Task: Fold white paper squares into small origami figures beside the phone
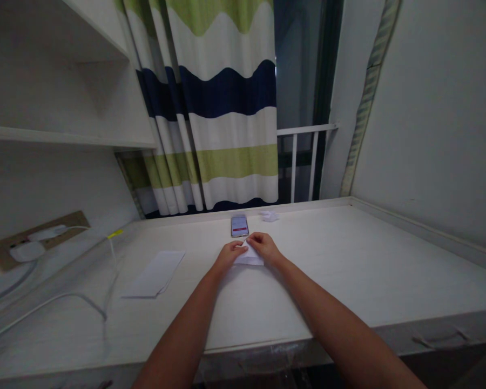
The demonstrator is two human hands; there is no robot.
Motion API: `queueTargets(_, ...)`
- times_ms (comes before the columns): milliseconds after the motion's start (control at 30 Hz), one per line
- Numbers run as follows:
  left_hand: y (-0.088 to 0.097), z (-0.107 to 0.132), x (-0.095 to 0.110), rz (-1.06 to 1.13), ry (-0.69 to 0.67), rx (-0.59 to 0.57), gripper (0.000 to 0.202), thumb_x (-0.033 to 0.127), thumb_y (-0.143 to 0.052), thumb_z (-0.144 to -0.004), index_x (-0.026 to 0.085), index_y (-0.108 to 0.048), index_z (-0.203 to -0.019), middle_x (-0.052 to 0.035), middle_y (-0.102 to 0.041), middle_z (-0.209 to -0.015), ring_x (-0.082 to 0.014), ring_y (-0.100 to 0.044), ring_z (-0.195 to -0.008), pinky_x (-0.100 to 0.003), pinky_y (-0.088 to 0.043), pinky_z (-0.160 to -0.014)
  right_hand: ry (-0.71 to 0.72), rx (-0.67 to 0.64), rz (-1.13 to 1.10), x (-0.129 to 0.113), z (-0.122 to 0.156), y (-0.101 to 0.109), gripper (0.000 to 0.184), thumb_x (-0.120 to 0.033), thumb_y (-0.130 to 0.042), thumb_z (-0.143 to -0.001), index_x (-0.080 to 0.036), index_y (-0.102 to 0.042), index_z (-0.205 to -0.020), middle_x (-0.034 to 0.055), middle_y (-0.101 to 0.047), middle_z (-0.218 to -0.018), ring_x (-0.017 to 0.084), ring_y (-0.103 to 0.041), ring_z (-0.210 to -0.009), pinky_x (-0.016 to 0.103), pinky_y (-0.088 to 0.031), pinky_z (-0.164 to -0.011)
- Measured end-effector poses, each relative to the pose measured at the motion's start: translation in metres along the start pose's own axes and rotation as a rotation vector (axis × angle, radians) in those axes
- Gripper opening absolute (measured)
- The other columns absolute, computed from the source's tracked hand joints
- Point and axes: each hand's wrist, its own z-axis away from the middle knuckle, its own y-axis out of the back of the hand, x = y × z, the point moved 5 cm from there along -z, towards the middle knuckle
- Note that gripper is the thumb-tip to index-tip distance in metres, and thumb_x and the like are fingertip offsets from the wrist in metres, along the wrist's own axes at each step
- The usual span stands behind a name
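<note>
Between my two hands is a small piece of folded white paper (250, 258), its straight lower edge facing me just above the desk. My left hand (229, 254) grips the paper's left side with thumb and fingers. At its upper right, my right hand (264, 246) pinches the paper near a pointed top, and the fingers cover part of that side. Just beyond the hands lies a phone (239, 225) with its screen lit. A crumpled or folded bit of white paper (269, 216) rests to the right of the phone.
On the left of the white desk (348, 259) lies a stack of white sheets (154, 274). White cables (76, 295) run from a wall socket strip (36, 240) at far left. A striped curtain (230, 97) hangs behind the desk, and a shelf (65, 135) juts out at upper left.
</note>
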Motion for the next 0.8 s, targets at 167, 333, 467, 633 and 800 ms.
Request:
queueTargets(167, 0.0, -0.005, -0.003, -0.037, -0.038, -0.06, 0.022, 0.032, -0.065, -0.056, 0.012, -0.066, -0.066, -0.0016, -0.063, -0.059, -0.0126, -0.054, -0.054, -0.021, -0.037, -0.053, 0.016, -0.001, 0.065, -0.001, 0.0, 0.0, 0.021, -0.035, -0.056, -0.065, -0.015, -0.058, -0.06, -0.0007, -0.055, -0.054, 0.011, -0.046, -0.053, 0.022, -0.034, -0.051)
queueTargets(333, -0.001, -0.006, -0.01, -0.034, 0.012, -0.09, 0.025, 0.035, -0.066, -0.055, 0.011, -0.064, -0.061, 0.0001, -0.058, -0.05, -0.0091, -0.046, -0.043, -0.02, -0.03, -0.043, 0.016, -0.013, 0.061, 0.001, 0.0, 0.0, 0.02, -0.034, -0.054, -0.066, -0.014, -0.058, -0.061, -0.0011, -0.054, -0.054, 0.01, -0.045, -0.053, 0.022, -0.033, -0.051)
queueTargets(467, -0.001, -0.004, -0.009, -0.053, 0.021, -0.095, 0.031, 0.04, -0.066, -0.054, 0.011, -0.064, -0.062, 0.0011, -0.055, -0.046, -0.0073, -0.042, -0.04, -0.02, -0.026, -0.041, 0.039, -0.01, 0.094, -0.001, 0.001, 0.001, 0.02, -0.032, -0.052, -0.067, -0.014, -0.057, -0.062, -0.0012, -0.053, -0.054, 0.01, -0.045, -0.052, 0.022, -0.033, -0.051)
queueTargets(633, 0.0, -0.004, -0.009, -0.078, 0.027, -0.088, 0.037, 0.046, -0.064, -0.055, 0.01, -0.064, -0.062, 0.0016, -0.052, -0.044, -0.0076, -0.04, -0.039, -0.02, -0.024, -0.041, 0.129, 0.016, 0.237, -0.011, 0.003, 0.001, 0.018, -0.03, -0.05, -0.071, -0.014, -0.058, -0.065, 0.0, -0.055, -0.059, 0.01, -0.046, -0.055, 0.022, -0.034, -0.053)
queueTargets(800, 0.0, -0.006, -0.015, -0.096, 0.047, -0.106, 0.038, 0.047, -0.065, -0.053, 0.01, -0.062, -0.06, 0.0037, -0.047, -0.042, -0.0058, -0.036, -0.037, -0.021, -0.021, -0.04, 0.197, -0.007, 0.354, -0.016, 0.006, -0.003, 0.014, -0.024, -0.048, -0.073, -0.015, -0.057, -0.068, 0.0012, -0.056, -0.064, 0.01, -0.046, -0.058, 0.021, -0.035, -0.056)
